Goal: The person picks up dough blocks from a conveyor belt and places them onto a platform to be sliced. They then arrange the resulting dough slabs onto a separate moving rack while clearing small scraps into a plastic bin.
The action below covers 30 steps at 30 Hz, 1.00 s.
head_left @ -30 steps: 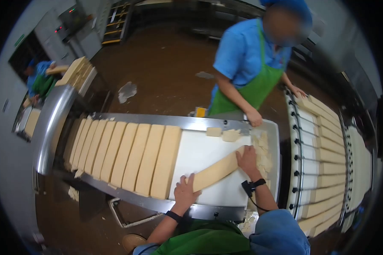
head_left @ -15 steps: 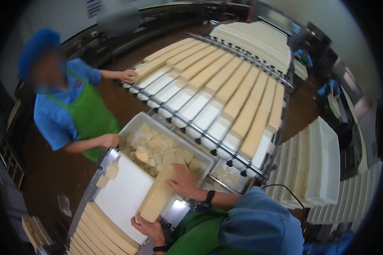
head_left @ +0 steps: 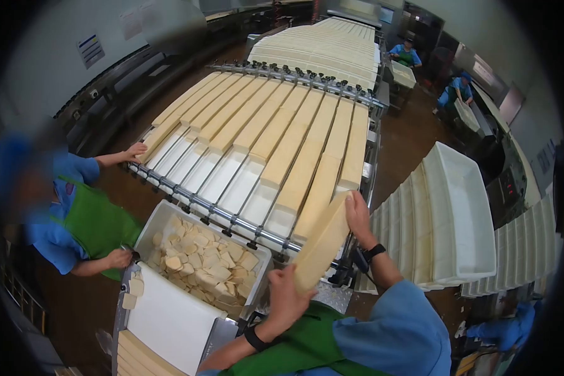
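Observation:
I hold a long pale yellow, loaf-like block (head_left: 323, 244) tilted in the air, one hand at each end. My left hand (head_left: 286, 289), with a dark band on the wrist, is closed around its near lower end. My right hand (head_left: 358, 216), with a dark watch on the wrist, grips its far upper end. Just beyond lies the conveyor (head_left: 238, 194), where similar blocks (head_left: 288, 188) rest in lanes between metal guide rods. Left of my hands, a white bin (head_left: 145, 241) holds many thin pale slices (head_left: 213, 263).
At left, a person in a green apron (head_left: 94, 219) has one hand at a block and the other near the bin. A short white belt (head_left: 169, 313) with more blocks is at lower left. Nested white trays (head_left: 464, 219) stand at right. Two people work farther back.
The block in my hands has moved from over the bin's near corner up and right to the conveyor's near edge. My view has turned to the right.

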Available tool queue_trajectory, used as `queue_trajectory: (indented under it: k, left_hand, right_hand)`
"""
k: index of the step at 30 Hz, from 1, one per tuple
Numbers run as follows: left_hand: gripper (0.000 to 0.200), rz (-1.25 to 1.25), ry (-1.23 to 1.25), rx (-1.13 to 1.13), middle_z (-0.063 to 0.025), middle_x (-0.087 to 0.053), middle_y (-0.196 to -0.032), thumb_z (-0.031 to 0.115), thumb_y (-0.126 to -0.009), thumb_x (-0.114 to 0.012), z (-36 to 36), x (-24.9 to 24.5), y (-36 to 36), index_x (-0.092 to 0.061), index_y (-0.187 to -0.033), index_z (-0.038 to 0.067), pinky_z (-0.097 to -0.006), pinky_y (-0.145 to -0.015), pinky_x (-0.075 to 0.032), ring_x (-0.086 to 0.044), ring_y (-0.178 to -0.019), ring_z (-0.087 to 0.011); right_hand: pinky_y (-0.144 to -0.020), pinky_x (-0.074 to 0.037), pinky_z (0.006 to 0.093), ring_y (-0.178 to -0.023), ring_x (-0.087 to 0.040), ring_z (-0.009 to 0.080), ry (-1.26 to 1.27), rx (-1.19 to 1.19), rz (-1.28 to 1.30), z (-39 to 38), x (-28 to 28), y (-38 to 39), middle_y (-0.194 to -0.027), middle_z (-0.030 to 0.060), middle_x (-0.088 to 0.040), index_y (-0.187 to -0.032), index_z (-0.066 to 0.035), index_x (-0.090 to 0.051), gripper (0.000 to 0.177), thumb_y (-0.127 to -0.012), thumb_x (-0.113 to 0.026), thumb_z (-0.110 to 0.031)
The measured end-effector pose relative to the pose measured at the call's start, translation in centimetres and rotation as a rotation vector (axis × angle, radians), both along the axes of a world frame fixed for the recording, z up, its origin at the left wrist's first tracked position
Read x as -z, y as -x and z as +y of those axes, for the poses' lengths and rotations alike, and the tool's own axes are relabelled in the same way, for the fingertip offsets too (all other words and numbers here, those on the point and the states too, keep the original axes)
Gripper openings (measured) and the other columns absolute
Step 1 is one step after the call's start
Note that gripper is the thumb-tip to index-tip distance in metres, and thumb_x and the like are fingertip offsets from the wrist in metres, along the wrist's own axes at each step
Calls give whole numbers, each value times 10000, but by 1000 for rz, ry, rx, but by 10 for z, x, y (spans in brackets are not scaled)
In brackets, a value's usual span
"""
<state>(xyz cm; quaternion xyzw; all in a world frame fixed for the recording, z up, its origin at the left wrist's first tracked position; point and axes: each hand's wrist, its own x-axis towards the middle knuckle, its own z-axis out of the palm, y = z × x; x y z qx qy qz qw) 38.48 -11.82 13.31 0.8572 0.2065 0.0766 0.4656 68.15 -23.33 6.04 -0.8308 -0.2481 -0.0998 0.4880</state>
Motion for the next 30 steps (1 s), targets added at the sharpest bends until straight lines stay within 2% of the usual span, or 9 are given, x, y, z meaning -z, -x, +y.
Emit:
queue_trajectory:
  k: [5,6,8,12,15,19,22,25,30]
  left_hand:
    - [818,42,85,144,-223,-366,-1214,228,-783,-819,-23,34,-25,-329,-1405,22,-430,-959,-471,-478,-1082,-339]
    - [817,45,158,104,-216,-368,-1218,232,-787,-816,-21,39,-33,-327,-1408,24,-411,-917,-505,-487,-1071,-322]
    - [814,47,296,23,-202,-372,-1226,242,-796,-809,-12,50,-51,-324,-1414,29,-373,-831,-574,-505,-1051,-289]
    - [775,-18,448,-128,-211,-466,-1143,303,-802,-784,-19,81,-91,-371,-1404,42,-385,-882,-462,-504,-1015,-303]
    - [755,-17,248,-127,-193,-469,-1138,256,-794,-783,-22,77,-93,-381,-1397,42,-382,-864,-477,-511,-1010,-302]
    - [754,-72,498,-101,-177,-432,-1204,120,-790,-748,-15,102,-90,-343,-1424,72,-374,-852,-514,-495,-1082,-282]
    - [789,-99,525,-7,-168,-375,-1277,14,-787,-699,-11,98,-91,-293,-1457,108,-363,-862,-534,-462,-1161,-272]
    - [831,-86,511,87,-168,-319,-1349,-62,-787,-645,-6,89,-90,-243,-1487,135,-356,-881,-540,-412,-1264,-281]
    - [859,-120,434,206,-163,-295,-1470,-128,-775,-586,4,88,-89,-242,-1513,145,-300,-866,-545,-455,-1273,-245]
  right_hand:
    - [-829,-481,483,-918,-601,469,558,-275,-62,0,21,-46,-914,280,-629,-1066,44,-596,341,-935,-535,-264]
    - [-903,-450,488,-983,-579,444,645,-226,-50,5,24,-53,-968,268,-616,-1080,39,-599,334,-892,-586,-236]
    - [-964,-402,492,-1071,-535,416,616,-16,-210,8,18,-47,-1073,255,-584,-1128,24,-596,353,-865,-623,-210]
    - [-1060,-302,494,-1202,-441,371,542,111,-289,-2,1,-29,-1247,229,-494,-1220,7,-575,449,-817,-678,-160]
    - [-1038,-334,489,-1179,-452,386,402,-13,-295,-20,9,-1,-1233,227,-495,-1256,-8,-563,484,-815,-688,-163]
    - [-1105,-272,548,-1362,-316,429,172,-439,77,-44,21,49,-1386,230,-425,-1337,-84,-533,535,-871,-682,-299]
    - [-1168,-173,530,-1430,-219,428,325,-637,34,-53,14,79,-1508,221,-311,-1415,-104,-473,616,-904,-632,-411]
    - [-1125,-127,650,-1449,-176,443,253,-693,101,-56,8,84,-1533,195,-289,-1424,-168,-475,662,-866,-665,-469]
    - [-1116,-127,668,-1434,-243,400,350,-645,-12,-53,-1,86,-1503,172,-344,-1438,-158,-456,702,-832,-708,-410]
